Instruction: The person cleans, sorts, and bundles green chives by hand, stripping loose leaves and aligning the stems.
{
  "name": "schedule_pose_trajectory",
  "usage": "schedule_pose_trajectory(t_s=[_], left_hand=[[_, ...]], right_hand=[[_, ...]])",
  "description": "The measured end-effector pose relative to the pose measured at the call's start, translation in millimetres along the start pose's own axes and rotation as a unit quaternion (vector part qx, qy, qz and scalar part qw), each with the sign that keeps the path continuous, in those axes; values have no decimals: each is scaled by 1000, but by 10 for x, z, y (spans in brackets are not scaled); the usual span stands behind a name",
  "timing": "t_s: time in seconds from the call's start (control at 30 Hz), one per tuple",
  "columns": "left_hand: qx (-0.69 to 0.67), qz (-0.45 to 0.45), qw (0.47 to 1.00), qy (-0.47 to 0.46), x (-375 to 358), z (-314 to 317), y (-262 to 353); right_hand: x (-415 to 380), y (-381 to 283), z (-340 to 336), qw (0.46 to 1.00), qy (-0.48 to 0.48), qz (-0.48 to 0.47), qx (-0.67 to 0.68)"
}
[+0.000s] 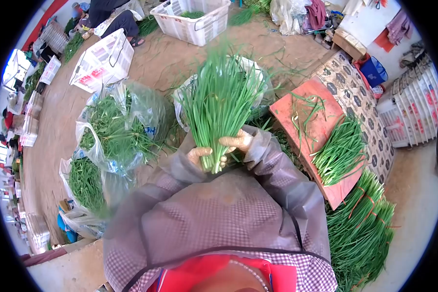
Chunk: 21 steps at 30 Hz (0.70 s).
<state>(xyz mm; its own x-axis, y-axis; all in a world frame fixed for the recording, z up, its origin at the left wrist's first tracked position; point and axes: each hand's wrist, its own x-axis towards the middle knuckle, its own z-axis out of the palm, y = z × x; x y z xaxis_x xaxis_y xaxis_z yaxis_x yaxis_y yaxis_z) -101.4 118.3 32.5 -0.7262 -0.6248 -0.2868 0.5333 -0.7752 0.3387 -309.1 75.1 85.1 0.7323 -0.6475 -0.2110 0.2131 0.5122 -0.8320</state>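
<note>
Both hands (221, 148) grip upright chive bunch (219, 104); crate lettering unreadable.

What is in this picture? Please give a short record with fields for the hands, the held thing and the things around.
left hand: left hand grips the base of the chive bunch
right hand: right hand closed on the same bunch, beside the other hand
bunch: upright, leaves fanning upward
right side: red board with a loose chive pile; tied bundles below it
left side: clear plastic bags of greens on the ground
far side: white crate
</note>
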Motion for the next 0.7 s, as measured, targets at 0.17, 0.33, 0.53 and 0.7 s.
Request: schedule_pose_trajectory(t_s=[0.17,0.33,0.53,0.7], left_hand=[[-8,17,998,-52,110,-170,-103],[48,14,998,35,73,-6,-41],[50,20,995,82,150,-145,-69],[118,47,988,89,183,-123,-112]], right_hand=[[134,141,-127,997,-65,7,37],[91,103,-184,999,-19,29,-36],[-75,-341,-248,950,256,-62,-168],[393,-463,-23,753,199,-298,-552]])
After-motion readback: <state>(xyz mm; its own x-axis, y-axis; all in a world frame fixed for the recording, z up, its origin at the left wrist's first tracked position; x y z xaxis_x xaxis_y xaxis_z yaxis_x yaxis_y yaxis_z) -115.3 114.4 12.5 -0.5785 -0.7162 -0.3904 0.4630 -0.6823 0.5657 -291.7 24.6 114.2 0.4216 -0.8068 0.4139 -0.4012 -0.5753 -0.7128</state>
